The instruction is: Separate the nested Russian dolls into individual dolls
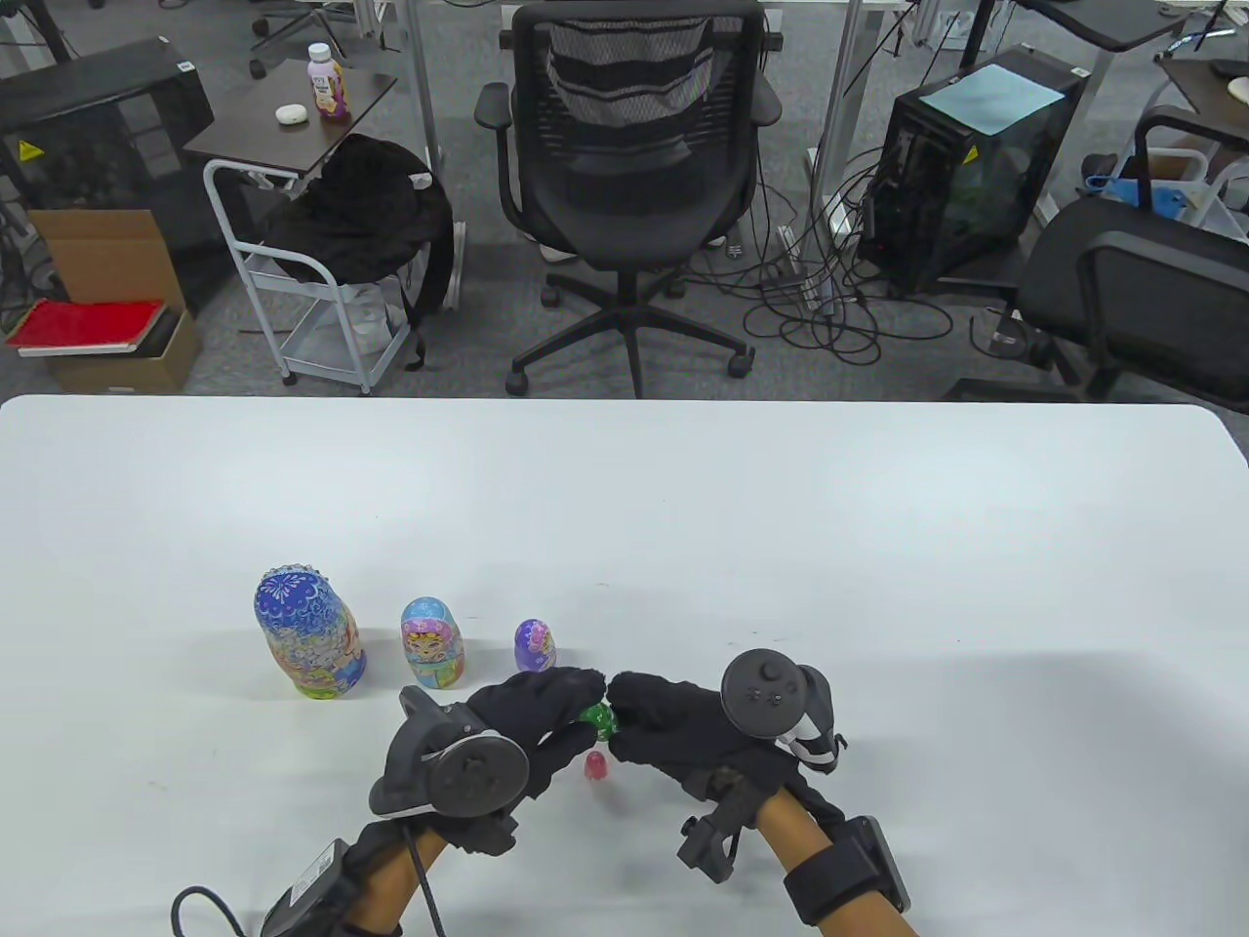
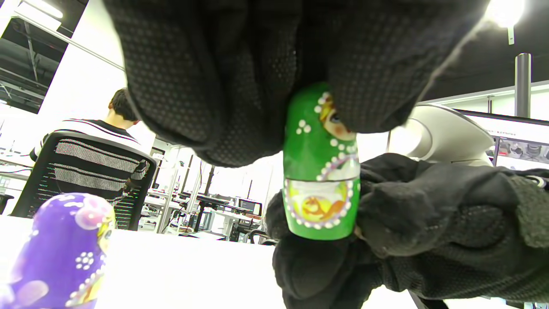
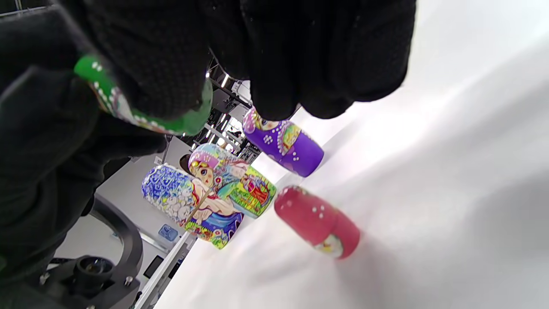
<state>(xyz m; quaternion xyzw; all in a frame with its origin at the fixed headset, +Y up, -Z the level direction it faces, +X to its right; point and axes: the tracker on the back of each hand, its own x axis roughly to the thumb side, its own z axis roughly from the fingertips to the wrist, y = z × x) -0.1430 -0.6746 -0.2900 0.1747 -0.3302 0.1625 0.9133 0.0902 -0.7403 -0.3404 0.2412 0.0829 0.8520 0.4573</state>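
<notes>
Both hands hold a small green doll [image 1: 599, 720] between them just above the table. In the left wrist view the green doll [image 2: 321, 171] looks closed; my left hand [image 1: 556, 705] grips its top half and my right hand [image 1: 652, 717] grips its bottom half. A tiny red doll [image 1: 595, 766] stands on the table just below the hands; it also shows in the right wrist view [image 3: 317, 221]. A large blue doll [image 1: 308, 632], a mid-size pale blue doll [image 1: 431, 642] and a small purple doll [image 1: 535, 645] stand in a row to the left.
The white table [image 1: 781, 547] stretches far behind and to the right of the hands. Office chairs, a cart and computer cases stand on the floor beyond its far edge.
</notes>
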